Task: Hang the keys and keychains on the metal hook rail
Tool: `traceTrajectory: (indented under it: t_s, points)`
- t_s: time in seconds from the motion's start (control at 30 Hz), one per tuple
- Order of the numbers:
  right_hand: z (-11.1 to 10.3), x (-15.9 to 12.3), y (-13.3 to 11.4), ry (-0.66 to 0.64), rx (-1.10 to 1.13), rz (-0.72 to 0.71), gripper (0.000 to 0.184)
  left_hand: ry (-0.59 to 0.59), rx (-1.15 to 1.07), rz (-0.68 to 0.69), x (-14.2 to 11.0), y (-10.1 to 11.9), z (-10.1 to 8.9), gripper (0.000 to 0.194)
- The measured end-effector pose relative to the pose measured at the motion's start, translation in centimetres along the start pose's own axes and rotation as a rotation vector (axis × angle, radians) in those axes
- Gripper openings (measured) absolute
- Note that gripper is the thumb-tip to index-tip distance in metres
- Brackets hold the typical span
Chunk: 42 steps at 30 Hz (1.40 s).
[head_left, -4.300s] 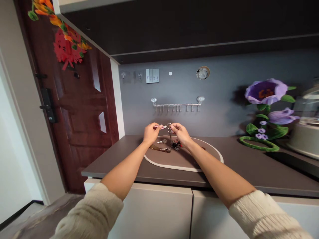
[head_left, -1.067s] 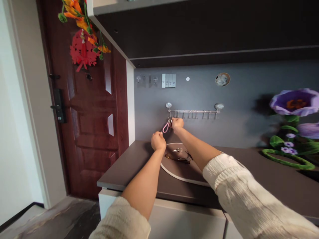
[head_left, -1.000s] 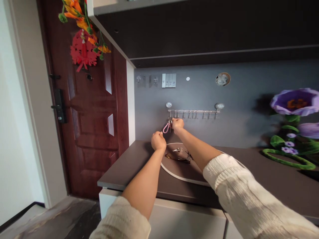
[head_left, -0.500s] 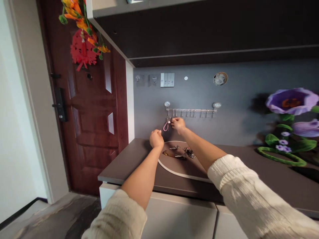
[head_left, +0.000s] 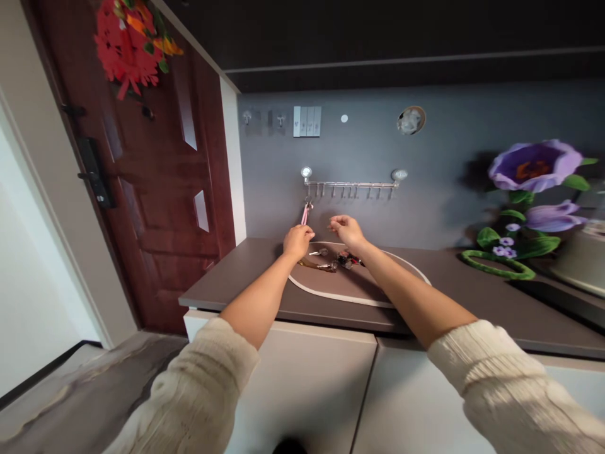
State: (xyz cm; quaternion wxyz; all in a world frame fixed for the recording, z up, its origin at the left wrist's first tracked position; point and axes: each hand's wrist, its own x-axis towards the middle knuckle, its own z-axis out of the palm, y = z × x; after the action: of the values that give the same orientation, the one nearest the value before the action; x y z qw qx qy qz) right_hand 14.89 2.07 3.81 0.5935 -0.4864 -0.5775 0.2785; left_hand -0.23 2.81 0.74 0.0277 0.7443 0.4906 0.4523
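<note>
A pink strap keychain (head_left: pixel 305 214) hangs by its metal ring from the leftmost hook of the clear hook rail (head_left: pixel 357 185). My left hand (head_left: pixel 297 242) is just below, its fingers curled and its upper edge meeting the strap's lower end; whether the fingers grip the strap is hidden. To the right, my right hand (head_left: pixel 348 229) hovers in front of the wall with fingertips drawn together and nothing visible in them. Beneath both hands, a brown mat with a pale rim (head_left: pixel 331 296) carries a loose key (head_left: pixel 319 252) and a dark key bunch (head_left: pixel 347 260).
A purple fabric flower (head_left: pixel 536 165) stands on the right of the counter (head_left: pixel 227 277). Overhead runs a dark cabinet underside (head_left: pixel 378 31). Light switches (head_left: pixel 307 121) and small hooks are on the wall. A red-brown door (head_left: pixel 174 208) is at left.
My right hand has drawn away from the keychain. My left hand has come under the strap, which now hangs straighter and narrower. The view has tilted downward.
</note>
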Motion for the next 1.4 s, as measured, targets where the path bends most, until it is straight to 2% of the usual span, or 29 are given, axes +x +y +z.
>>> traceTrajectory:
  t_s: [0.27, 0.5, 0.63, 1.1, 1.4]
  points:
    - [-1.8, -2.3, 2.4, -0.133, -0.427, -0.158, 0.007, -0.230, 0.165, 0.193, -0.6, 0.0, 0.8, 0.014]
    - [-1.9, -2.1, 3.1, -0.284, -0.789, -0.218, 0.013, -0.373, 0.286, 0.182, -0.8, 0.0, 0.7, 0.017]
    - [-1.7, -2.0, 3.2, -0.305, -0.890, -0.221, 0.017, -0.424, 0.365, 0.176, -0.8, 0.1, 0.6, 0.019]
    - [-1.1, -1.9, 3.3, -0.320, -0.903, -0.230, 0.014, -0.323, 0.459, 0.147, -0.8, 0.0, 0.9, 0.016]
    - [-1.2, -1.8, 3.5, -0.310, -0.868, -0.216, 0.015, -0.134, 0.461, 0.289, -0.6, 0.3, 0.0, 0.017]
